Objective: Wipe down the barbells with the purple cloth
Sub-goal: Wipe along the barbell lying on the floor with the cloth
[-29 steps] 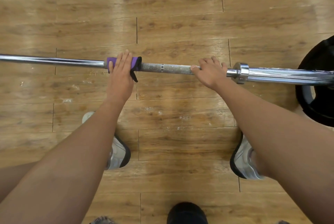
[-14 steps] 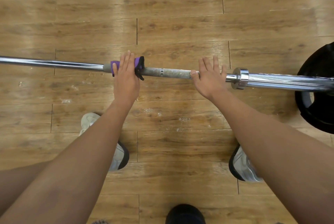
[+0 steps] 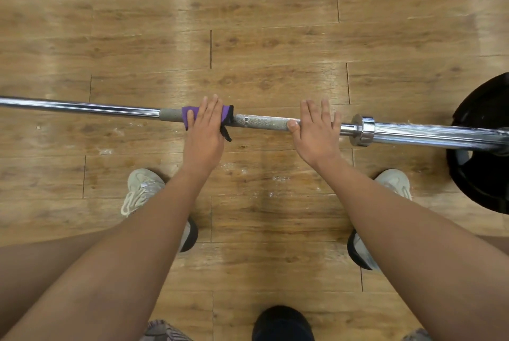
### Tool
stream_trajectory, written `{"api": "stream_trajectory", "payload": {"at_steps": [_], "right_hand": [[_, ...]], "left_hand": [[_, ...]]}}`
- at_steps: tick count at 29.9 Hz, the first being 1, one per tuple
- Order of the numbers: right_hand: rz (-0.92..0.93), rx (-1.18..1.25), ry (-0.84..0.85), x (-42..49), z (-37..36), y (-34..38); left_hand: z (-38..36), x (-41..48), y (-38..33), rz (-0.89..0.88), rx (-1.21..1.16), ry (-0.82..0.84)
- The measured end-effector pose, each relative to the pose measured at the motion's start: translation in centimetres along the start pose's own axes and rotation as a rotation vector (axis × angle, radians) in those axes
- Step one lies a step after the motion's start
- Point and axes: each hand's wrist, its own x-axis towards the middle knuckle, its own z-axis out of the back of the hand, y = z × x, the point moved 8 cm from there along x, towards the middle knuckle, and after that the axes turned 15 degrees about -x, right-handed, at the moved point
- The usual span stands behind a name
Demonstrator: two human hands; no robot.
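Left hand [image 3: 205,131]: straight fingers press small purple cloth [image 3: 188,117] onto long silver metal barbell [image 3: 264,123].
Right hand [image 3: 316,134]: straight fingers rest on barbell, 3 o'clock of cloth.

Bright even light w/ pale glare streaks on floor [image 3: 192,4], fisheye bend at edges

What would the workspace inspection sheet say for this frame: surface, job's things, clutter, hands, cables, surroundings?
Surface: wooden plank floor, white specks near the bar.
Job's things: barbell runs across the view; purple cloth wrapped over its knurled part.
Clutter: nothing seen.
Hands: left hand presses flat on the purple cloth; right hand lies flat on bare knurling beside the collar.
Cables: nothing seen.
Surroundings: black weight plate at the bar's right end; the person's pale shoes.
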Motion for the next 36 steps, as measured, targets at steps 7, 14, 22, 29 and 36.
{"api": "stream_trajectory", "payload": {"at_steps": [7,14,22,29,36], "right_hand": [[0.005,0.008,0.006,-1.2,-0.5,0.1],[-0.006,0.032,-0.004,-2.7,-0.5,0.5],[-0.004,0.020,0.012,-4.3,-1.2,0.7],[0.010,0.038,0.024,-5.4,-1.8,0.9],[0.017,0.051,0.050,-5.9,-2.1,0.9]], "left_hand": [[1.5,0.8,1.0,0.155,-0.050,-0.064],[0.2,-1.5,-0.2,0.051,-0.033,0.009],[-0.8,-1.7,-0.3,0.251,-0.074,-0.087],[-1.1,-3.3,-1.0,0.057,-0.067,0.052],[-1.4,-2.7,-1.9,0.152,-0.066,0.089]]}}
